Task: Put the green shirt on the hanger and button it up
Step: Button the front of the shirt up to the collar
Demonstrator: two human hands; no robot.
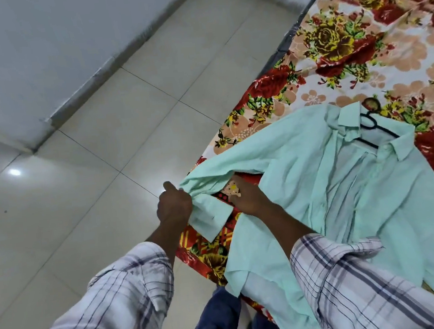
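The pale green shirt [345, 191] lies spread on a flowered bedsheet, collar toward the far side. A black hanger [374, 129] shows in the collar opening, its hook on the sheet above the collar. One long sleeve stretches left toward the bed's edge. My left hand [173, 205] is closed on that sleeve near the cuff [210, 218]. My right hand [248, 195] rests between the sleeve and the shirt's body, fingers reaching under the sleeve; whether it grips any cloth is hidden. The shirt's front lies loose and wrinkled.
The bed with the red and yellow flowered sheet [359, 52] fills the right side. Pale floor tiles [93, 189] lie to the left, ending at a grey wall [28, 63]. My plaid sleeves and blue trousers [218, 323] are at the bottom, next to the bed's edge.
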